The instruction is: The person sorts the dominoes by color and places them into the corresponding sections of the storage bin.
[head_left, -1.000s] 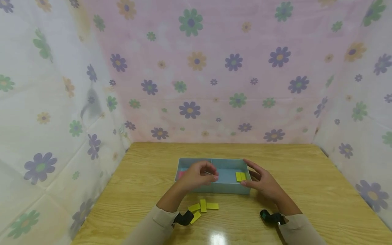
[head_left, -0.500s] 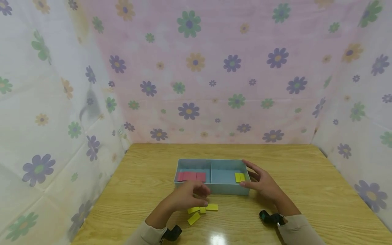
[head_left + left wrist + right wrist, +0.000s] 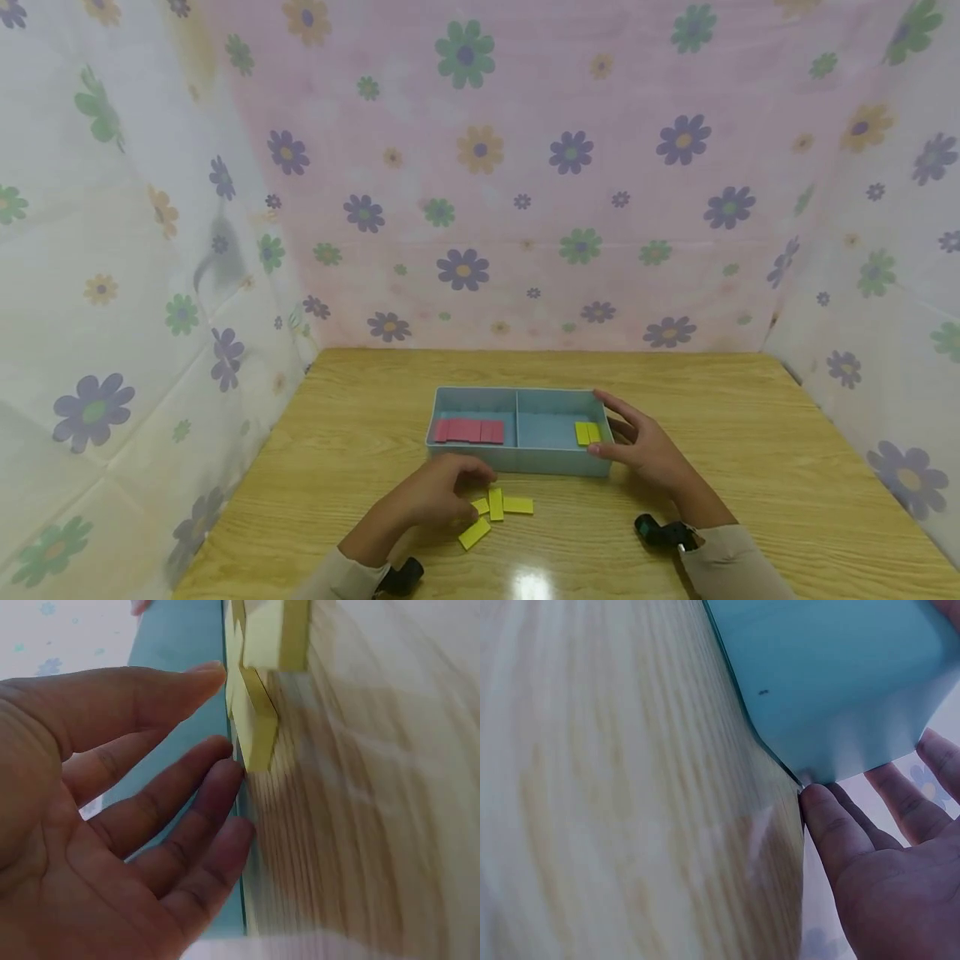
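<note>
A light-blue two-compartment box (image 3: 480,461) stands on the table. Its left compartment holds several pink tiles (image 3: 468,431); two yellow tiles (image 3: 588,433) lie at the right end of the other compartment. Several more yellow tiles (image 3: 496,504) lie loose in front of the box. My left hand (image 3: 427,498) is at the left of this loose group, fingers spread and gently bent. In the left wrist view a gap shows between its thumb and fingers, beside a yellow tile (image 3: 259,731). My right hand (image 3: 648,450) holds the box's right end, thumb at the front rim and index finger at the back corner.
A wood-grain table (image 3: 360,400) carries everything. Flower-print cloth (image 3: 525,167) hangs behind it and along both sides. Black wrist cameras sit on both wrists, the right one (image 3: 660,533) just above the tabletop.
My left hand has moved from over the box down and left to the loose yellow tiles, uncovering the pink tiles. My right hand has stayed at the box's right end.
</note>
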### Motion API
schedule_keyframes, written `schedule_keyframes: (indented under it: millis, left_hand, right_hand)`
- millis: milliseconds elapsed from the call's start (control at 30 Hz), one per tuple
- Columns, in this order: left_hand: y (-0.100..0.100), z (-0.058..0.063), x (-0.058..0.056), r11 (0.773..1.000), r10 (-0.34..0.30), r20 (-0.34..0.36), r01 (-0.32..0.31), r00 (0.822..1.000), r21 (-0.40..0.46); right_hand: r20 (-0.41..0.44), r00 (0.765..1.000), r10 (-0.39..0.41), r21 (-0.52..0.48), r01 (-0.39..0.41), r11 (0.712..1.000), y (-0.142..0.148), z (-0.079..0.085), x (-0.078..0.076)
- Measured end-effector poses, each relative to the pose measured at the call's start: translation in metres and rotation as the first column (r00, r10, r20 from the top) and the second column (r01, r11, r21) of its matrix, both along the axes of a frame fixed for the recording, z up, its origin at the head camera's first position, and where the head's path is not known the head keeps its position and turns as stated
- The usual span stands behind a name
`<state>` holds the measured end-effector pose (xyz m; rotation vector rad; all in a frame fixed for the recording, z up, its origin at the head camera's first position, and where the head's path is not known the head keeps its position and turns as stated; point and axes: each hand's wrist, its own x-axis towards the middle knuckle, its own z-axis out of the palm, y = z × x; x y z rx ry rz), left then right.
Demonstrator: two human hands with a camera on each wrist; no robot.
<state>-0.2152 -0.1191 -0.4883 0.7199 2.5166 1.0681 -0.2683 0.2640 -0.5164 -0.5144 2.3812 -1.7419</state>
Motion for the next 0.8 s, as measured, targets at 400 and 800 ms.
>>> schedule_keyframes:
  millis: [400, 800]
  left_hand:
    - [-0.004, 0.002, 0.012, 0.995, 0.096, -0.010, -0.096, 0.995, -0.041]
    - [0.010, 0.005, 0.012, 0.990, 0.127, -0.022, -0.128, 0.992, -0.064]
  right_hand:
    - [-0.007, 1.000, 0.002, 0.005, -0.002, 1.000, 0.001, -0.002, -0.001]
    - [0.010, 1.000, 0.009, -0.026, -0.009, 1.000, 0.001, -0.003, -0.001]
